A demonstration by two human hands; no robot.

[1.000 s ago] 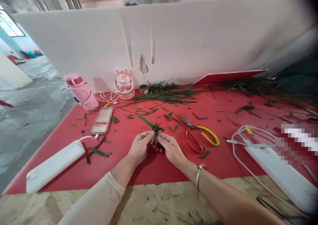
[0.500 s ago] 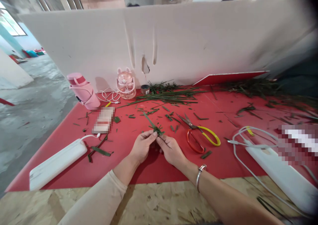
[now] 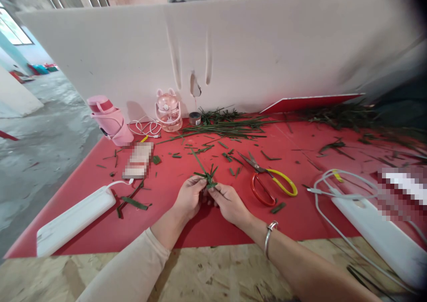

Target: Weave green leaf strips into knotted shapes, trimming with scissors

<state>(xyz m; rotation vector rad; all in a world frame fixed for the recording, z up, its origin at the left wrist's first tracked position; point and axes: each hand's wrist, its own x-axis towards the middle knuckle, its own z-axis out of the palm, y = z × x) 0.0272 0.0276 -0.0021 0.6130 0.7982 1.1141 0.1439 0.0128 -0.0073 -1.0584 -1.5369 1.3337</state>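
Observation:
Between my two hands, over the red table covering, is a small green woven leaf piece (image 3: 211,179) with several short ends sticking out and one long thin strip pointing up and away. My left hand (image 3: 191,195) pinches its left side between thumb and fingers. My right hand (image 3: 228,200), with a silver bangle on the wrist, pinches its lower right side. Scissors (image 3: 258,168) with one red and one yellow handle lie partly open to the right of my hands. Cut leaf bits (image 3: 135,203) are scattered around.
Long green leaf strips (image 3: 230,127) lie along the white board (image 3: 126,48). At the back left stand a pink bottle (image 3: 111,122) and a clear pink cup (image 3: 168,113). White power banks with cables (image 3: 76,219) flank my arms; a phone (image 3: 138,159) lies at left.
The leaf piece has turned between my fingers, and more of its short ends now show above my fingertips. Both hands keep hold of it. The camera view has shifted slightly.

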